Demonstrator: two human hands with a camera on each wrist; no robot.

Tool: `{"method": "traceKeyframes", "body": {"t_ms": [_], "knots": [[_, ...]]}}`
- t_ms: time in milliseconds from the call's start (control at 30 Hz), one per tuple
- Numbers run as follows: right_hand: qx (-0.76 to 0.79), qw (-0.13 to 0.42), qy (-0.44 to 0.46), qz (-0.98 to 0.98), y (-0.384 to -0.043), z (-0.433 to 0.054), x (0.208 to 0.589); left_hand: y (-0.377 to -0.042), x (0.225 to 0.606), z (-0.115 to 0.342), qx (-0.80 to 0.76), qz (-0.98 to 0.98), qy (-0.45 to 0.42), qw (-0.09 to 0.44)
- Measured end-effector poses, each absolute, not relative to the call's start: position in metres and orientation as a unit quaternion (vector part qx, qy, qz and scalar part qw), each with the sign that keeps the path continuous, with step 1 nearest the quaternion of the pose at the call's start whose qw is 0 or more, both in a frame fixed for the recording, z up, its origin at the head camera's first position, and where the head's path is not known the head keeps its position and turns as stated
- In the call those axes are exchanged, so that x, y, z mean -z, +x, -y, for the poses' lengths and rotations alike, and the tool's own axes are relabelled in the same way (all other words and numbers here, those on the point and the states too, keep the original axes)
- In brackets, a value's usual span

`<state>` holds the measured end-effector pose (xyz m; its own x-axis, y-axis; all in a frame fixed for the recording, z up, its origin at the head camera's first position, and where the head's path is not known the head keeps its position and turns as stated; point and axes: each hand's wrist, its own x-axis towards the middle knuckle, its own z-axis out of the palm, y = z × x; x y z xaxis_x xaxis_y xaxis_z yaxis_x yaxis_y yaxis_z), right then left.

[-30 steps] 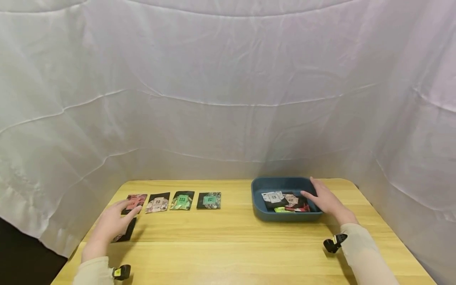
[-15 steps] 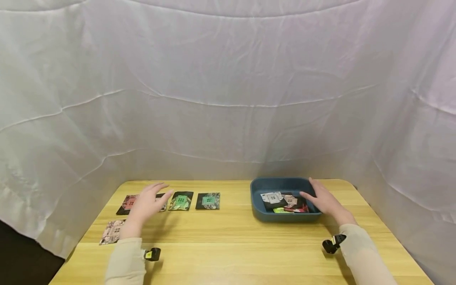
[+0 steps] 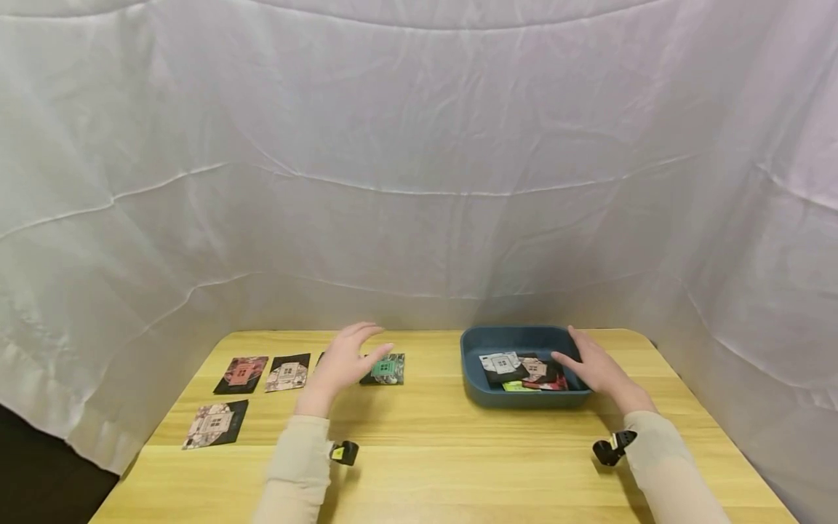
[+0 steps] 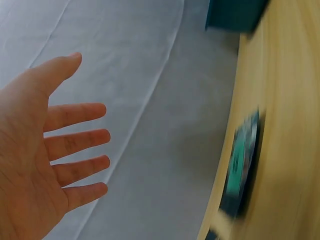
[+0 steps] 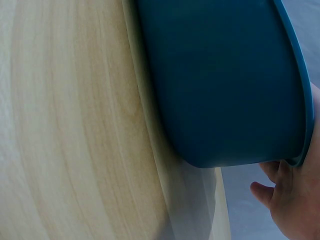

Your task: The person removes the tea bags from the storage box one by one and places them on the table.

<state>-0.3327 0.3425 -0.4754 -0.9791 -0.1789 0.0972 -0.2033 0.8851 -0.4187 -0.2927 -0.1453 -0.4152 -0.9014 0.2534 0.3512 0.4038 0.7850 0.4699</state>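
The left hand (image 3: 340,364) was positioned above the surface (image 3: 445,466), left of centre in the head view. Its fingers (image 4: 75,142) were extended, slightly apart, and held nothing. The tray (image 3: 524,398) stood at right of centre, with its long axis running left to right across the frame.

Controlling relation: the tray's packets lay to the right of the left hand, well apart from it. The white packet (image 3: 503,366) occupied the left of the pile and was the nearest to that hand; the pink packet (image 3: 535,369) was located just beside it, on the right. The right hand (image 3: 605,372) was nearer to the pile. It held the tray's right rim, thumb over the inside.

The teal packet (image 3: 390,369) lay flat on the surface between the left hand and the tray. The left wrist view showed that hand clear of it.
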Motion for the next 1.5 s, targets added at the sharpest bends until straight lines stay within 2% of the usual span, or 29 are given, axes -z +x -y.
{"method": "traceKeyframes", "body": {"t_ms": [333,800,1033,1500], "knots": [[-0.226,0.023,0.099,0.969,-0.332,-0.341,0.475,-0.303,0.412,0.074,0.270,0.922,-0.247,0.125],[-0.225,0.016,0.095,0.970,-0.332,-0.341,0.474,-0.314,0.428,-0.019,0.198,0.915,-0.346,0.061],[-0.222,0.024,0.099,0.970,-0.334,-0.341,0.473,-0.319,0.436,-0.050,0.165,0.923,-0.348,-0.002],[-0.222,0.020,0.099,0.970,-0.335,-0.342,0.473,-0.329,0.448,-0.078,0.057,0.948,-0.310,-0.035]]}}
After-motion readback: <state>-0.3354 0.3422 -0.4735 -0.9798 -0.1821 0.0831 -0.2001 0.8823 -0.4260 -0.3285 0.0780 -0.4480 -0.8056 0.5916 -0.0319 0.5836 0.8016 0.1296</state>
